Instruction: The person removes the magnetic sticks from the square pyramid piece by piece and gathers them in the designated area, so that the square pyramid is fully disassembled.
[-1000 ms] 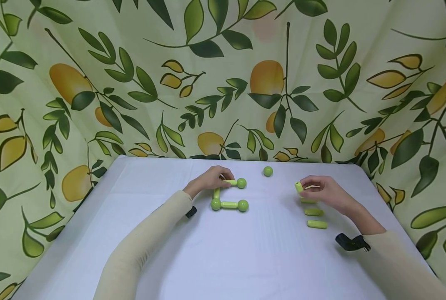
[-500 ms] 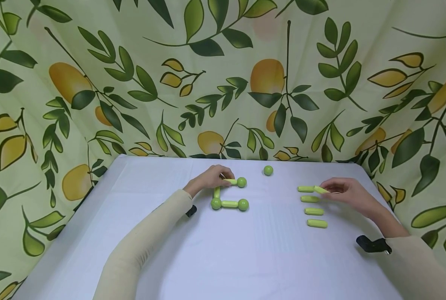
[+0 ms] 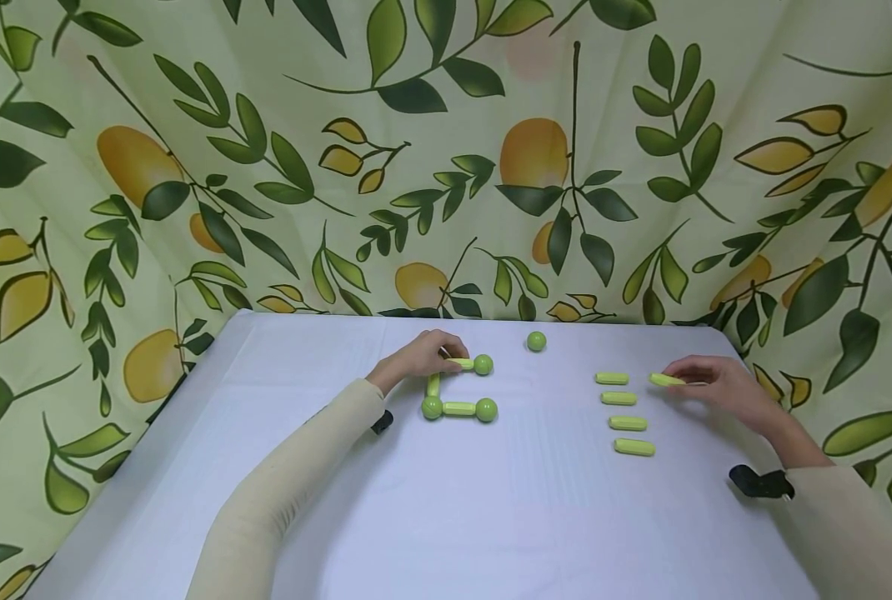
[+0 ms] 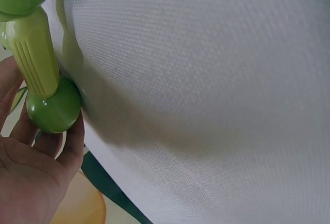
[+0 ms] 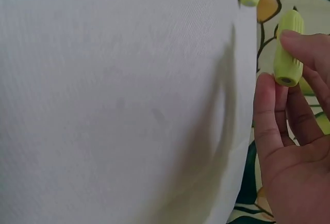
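Observation:
My left hand (image 3: pixel 416 357) holds the far-left corner of a three-sided figure of green balls and light-green ribbed rods on the table. In the left wrist view its fingers curl around a green ball (image 4: pixel 54 108) with a ribbed rod (image 4: pixel 33 53) joined to it. The figure's near side is a rod (image 3: pixel 458 408) between two balls, and its far side ends at a ball (image 3: pixel 483 365). Off to the right, my right hand (image 3: pixel 724 392) pinches a loose light-green rod (image 5: pixel 290 48) between thumb and fingers, just above the table.
Several loose rods (image 3: pixel 628 423) lie in a column left of my right hand. One single green ball (image 3: pixel 536 342) sits near the far edge of the white-covered table (image 3: pixel 491 508). Behind hangs a leaf-patterned curtain (image 3: pixel 446 167).
My right hand set one rod at the far end of the column, then moved right with another rod in its fingers. My left hand has stayed in place.

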A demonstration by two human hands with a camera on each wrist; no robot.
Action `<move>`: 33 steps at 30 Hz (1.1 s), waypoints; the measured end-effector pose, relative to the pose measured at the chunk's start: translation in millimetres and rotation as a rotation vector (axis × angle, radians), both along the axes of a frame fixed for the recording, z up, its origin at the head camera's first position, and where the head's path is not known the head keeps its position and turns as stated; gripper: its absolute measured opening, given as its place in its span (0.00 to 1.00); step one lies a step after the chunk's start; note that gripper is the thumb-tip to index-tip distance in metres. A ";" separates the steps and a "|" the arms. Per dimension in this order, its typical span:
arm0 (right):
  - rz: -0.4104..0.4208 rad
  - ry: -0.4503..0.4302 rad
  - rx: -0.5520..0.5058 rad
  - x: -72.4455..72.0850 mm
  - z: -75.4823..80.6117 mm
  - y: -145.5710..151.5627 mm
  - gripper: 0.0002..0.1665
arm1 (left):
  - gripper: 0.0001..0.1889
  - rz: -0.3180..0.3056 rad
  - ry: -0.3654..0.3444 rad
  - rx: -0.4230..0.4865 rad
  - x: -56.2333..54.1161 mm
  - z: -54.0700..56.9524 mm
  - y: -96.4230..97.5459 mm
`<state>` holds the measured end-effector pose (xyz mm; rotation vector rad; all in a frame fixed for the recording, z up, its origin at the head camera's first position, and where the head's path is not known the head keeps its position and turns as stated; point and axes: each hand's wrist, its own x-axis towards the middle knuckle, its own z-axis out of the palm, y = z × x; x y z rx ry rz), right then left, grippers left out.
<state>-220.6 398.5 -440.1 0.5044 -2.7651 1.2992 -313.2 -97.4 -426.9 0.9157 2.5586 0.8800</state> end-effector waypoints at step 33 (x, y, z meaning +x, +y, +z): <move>-0.048 -0.111 0.131 -25.1 -14.1 22.3 0.16 | 0.06 -0.011 0.015 0.010 -1.9 -2.5 -0.8</move>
